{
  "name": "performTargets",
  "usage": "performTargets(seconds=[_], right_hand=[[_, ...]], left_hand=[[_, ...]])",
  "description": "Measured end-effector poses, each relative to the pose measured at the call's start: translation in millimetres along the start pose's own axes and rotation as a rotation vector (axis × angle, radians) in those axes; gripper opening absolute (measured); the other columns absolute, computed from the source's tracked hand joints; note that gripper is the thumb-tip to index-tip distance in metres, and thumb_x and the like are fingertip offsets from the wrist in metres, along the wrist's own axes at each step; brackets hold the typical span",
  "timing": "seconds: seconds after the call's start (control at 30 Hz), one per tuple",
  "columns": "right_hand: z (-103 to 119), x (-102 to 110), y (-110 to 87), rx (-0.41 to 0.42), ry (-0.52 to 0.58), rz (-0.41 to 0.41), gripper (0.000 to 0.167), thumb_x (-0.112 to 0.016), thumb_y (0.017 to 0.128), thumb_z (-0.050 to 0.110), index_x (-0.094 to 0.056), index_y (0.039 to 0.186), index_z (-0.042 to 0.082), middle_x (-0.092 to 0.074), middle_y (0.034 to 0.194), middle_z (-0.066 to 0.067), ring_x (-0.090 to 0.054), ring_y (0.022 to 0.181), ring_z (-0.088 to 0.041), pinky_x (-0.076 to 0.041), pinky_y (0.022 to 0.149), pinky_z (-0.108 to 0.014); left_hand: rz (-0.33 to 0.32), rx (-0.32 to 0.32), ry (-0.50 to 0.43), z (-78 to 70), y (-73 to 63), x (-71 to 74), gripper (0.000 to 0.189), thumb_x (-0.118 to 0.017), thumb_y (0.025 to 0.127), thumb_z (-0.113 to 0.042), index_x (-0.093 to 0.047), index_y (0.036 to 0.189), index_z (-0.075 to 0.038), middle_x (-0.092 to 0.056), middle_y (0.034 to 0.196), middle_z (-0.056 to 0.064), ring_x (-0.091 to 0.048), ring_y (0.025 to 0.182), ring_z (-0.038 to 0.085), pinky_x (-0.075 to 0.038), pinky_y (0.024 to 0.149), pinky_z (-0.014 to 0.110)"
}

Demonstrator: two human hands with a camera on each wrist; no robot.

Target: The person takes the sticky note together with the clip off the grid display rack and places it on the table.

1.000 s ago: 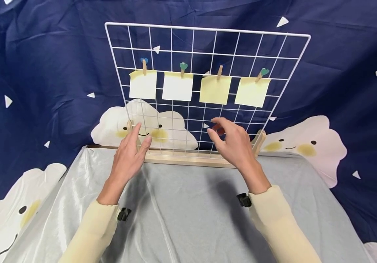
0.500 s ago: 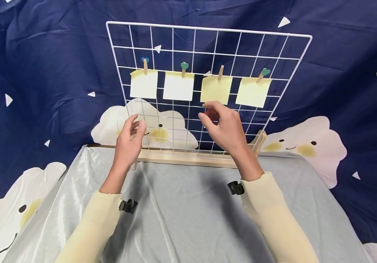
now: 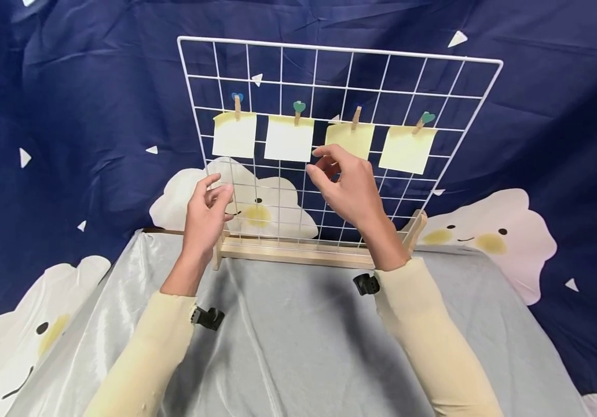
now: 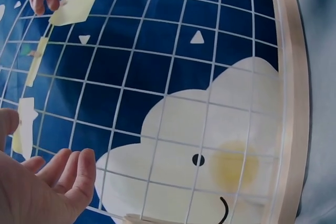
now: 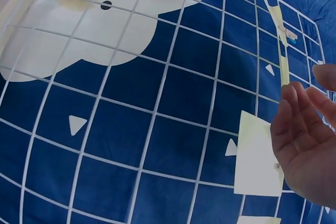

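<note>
Four pale yellow sticky notes in a row, clipped by wooden clothespins to white wire grid, wooden base beneath on cloth-draped desk, left hand loosely curved below leftmost note, right hand likewise before third, thumbs apart from fingers.

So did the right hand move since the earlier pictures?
Yes: against the white grid in the head view, the right hand went up and left, and now partly hides the third note from left.
</note>
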State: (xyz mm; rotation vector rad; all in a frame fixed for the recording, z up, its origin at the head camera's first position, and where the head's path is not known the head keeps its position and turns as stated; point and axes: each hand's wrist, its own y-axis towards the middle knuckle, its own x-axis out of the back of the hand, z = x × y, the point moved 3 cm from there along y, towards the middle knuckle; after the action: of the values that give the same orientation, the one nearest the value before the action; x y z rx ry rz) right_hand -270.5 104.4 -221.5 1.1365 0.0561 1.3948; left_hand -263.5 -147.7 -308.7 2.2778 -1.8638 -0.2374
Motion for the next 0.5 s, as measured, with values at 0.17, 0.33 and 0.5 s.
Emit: performTargets(seconds=[0.17, 0.33, 0.5], right_hand=[[5.8, -2.4, 12.3, 0.011, 0.023, 0.006, 0.026, -0.067, 0.098, 0.017, -0.068, 0.120, 0.003, -0.070, 0.094, -0.010, -0.068, 0.081, -0.023, -0.052, 0.074, -0.037], [11.8, -5.1, 26.2, -0.009, 0.053, -0.003, 0.025, -0.068, 0.097, 0.015, -0.069, 0.118, 0.002, -0.071, 0.093, -0.010, -0.067, 0.079, -0.024, -0.051, 0.074, -0.036], [15.6, -6.1, 36.4, -0.013, 0.072, -0.013, 0.026, -0.070, 0.096, 0.014, -0.069, 0.118, 0.000, -0.072, 0.094, -0.012, -0.065, 0.078, -0.024, -0.049, 0.074, -0.033]], left_hand=[[-0.043, 0.026, -0.108, -3.8, 7.3, -0.5, 0.053, -0.061, 0.103, -0.025, -0.042, 0.149, -0.006, -0.058, 0.138, 0.020, -0.060, 0.116, 0.027, -0.054, 0.081, 0.034], [-0.058, 0.046, -0.190, -6.6, 13.7, -2.6, 0.048, -0.062, 0.102, -0.020, -0.044, 0.144, -0.006, -0.059, 0.132, 0.020, -0.061, 0.102, 0.019, -0.054, 0.071, 0.027], [-0.079, 0.072, -0.224, -7.4, 18.0, -4.9, 0.043, -0.066, 0.100, -0.019, -0.048, 0.137, -0.011, -0.063, 0.120, 0.011, -0.062, 0.094, 0.016, -0.054, 0.066, 0.024]])
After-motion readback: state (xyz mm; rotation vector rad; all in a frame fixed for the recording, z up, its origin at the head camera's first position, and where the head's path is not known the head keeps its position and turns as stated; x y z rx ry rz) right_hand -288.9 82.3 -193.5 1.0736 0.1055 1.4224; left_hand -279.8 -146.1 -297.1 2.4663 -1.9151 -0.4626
